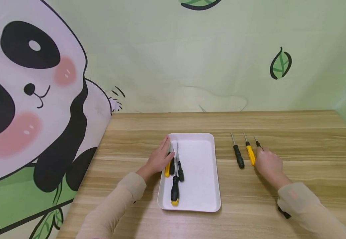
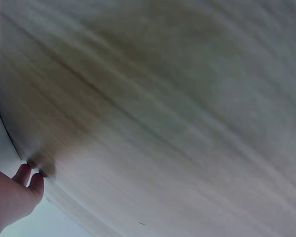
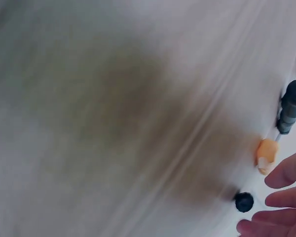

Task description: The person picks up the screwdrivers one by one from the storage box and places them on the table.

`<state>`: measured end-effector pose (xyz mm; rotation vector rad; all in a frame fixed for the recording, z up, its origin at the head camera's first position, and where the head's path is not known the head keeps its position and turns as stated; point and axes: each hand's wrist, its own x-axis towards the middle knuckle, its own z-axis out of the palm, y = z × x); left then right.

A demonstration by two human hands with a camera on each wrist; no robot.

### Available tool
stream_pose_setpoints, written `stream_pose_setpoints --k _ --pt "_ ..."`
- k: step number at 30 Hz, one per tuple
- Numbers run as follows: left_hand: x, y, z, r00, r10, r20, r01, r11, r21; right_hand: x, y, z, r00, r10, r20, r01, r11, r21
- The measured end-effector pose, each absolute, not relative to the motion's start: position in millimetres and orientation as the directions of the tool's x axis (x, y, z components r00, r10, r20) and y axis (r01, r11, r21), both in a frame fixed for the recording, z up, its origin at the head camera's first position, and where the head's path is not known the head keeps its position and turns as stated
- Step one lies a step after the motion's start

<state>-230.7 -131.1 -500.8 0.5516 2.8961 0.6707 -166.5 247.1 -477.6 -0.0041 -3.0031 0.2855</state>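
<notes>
A white rectangular tray point(image 1: 201, 176) lies on the table. Along its left side are several screwdrivers, among them a long one with a black and yellow handle point(image 1: 175, 191) and a yellow-handled one point(image 1: 167, 169). My left hand point(image 1: 160, 159) rests at the tray's left rim, fingers extended along it and thumb over the screwdrivers. To the right lie a black screwdriver point(image 1: 238, 156) and a yellow screwdriver point(image 1: 250, 154). My right hand point(image 1: 269, 163) is over another black screwdriver point(image 3: 244, 202), partly hiding it; its fingers look spread, not curled round the handle.
The wood-grain table point(image 1: 319, 149) meets a pale green backdrop point(image 1: 161, 66) printed with a panda and leaves. A dark item point(image 1: 284, 212) shows beneath the right sleeve; its kind is unclear.
</notes>
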Motion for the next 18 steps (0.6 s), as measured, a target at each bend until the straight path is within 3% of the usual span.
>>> stream_pose_setpoints --k 10,18 --pt "-229.8 -131.0 -500.2 -0.929 0.369 -0.037 0.316 0.84 0.441 -161.5 226.5 -472.9 -0.902 -0.08 0.424 -0.13 0.987 -0.091" --pt "-230.2 -129.1 -498.0 -0.934 0.353 -0.061 0.29 0.845 0.449 -156.7 201.7 -460.1 -0.907 -0.138 0.397 -0.18 0.981 -0.072"
